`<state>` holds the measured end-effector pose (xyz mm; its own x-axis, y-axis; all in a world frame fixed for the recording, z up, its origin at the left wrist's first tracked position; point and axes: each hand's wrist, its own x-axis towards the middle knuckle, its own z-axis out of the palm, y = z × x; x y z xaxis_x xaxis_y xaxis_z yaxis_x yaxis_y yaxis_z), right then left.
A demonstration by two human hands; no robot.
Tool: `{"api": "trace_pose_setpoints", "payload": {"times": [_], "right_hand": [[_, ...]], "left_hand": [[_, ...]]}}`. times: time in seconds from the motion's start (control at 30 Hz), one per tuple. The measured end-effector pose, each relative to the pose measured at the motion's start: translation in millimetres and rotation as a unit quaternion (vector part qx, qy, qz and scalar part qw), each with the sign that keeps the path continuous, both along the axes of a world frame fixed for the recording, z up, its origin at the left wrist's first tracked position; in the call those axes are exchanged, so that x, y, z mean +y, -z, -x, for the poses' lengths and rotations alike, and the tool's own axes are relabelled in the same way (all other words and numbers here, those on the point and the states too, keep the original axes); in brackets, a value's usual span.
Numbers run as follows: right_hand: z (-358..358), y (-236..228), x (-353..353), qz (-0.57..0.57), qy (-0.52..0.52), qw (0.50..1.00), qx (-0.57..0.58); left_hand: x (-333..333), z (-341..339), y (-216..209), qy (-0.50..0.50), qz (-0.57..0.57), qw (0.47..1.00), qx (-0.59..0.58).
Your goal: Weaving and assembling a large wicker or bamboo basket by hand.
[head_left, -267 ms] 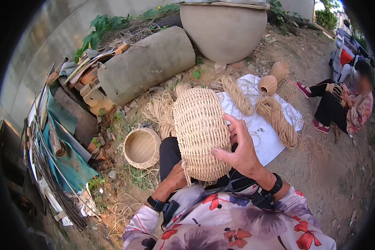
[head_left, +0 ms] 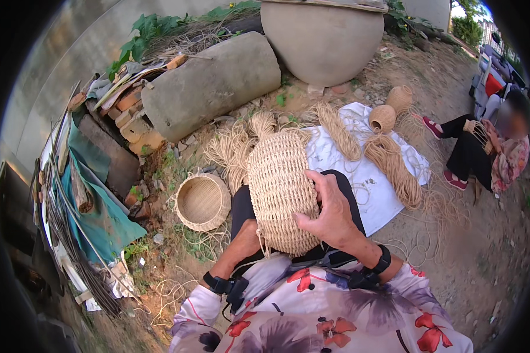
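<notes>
A pale woven basket [head_left: 281,191], braided in rows of straw-coloured cord, is held above my lap with its rounded side up. My right hand [head_left: 331,212] grips its right edge, the thumb pressed on the weave and the fingers curled at the side. At the lower left edge my left hand [head_left: 248,236] holds it from beneath, and the basket hides those fingers. A short cord end hangs from the rim near my left hand.
Left of my knee lies a round shallow basket [head_left: 203,202]. Cord hanks [head_left: 393,170] and a small woven pot [head_left: 383,118] rest on a white cloth [head_left: 359,219]. A co-worker [head_left: 483,138] sits at right. Behind are a concrete pipe [head_left: 215,82] and a large clay vat [head_left: 324,44].
The basket has tipped slightly and come a little lower and to the left in the picture. My right hand has shifted left with it, still on its right edge.
</notes>
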<state>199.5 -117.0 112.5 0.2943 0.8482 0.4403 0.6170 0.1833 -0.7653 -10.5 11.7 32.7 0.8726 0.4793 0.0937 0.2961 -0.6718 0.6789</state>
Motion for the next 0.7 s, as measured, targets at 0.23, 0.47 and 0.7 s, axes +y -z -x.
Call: {"api": "trace_pose_setpoints", "payload": {"times": [0.23, 0.47, 0.7], "right_hand": [[4.2, 1.0, -0.7, -0.006, 0.019, 0.996, -0.082], [-10.6, 9.0, 0.3, -0.037, 0.046, 0.993, -0.101], [-24.2, 23.4, -1.6, -0.054, 0.005, 0.997, -0.048]], "left_hand": [[5.3, -37.8, -57.7, 0.127, 0.743, 0.52, -0.402], [-7.5, -64.2, -39.2, -0.065, 0.646, 0.649, -0.396], [-5.1, -65.9, -32.3, -0.077, 0.649, 0.632, -0.415]]}}
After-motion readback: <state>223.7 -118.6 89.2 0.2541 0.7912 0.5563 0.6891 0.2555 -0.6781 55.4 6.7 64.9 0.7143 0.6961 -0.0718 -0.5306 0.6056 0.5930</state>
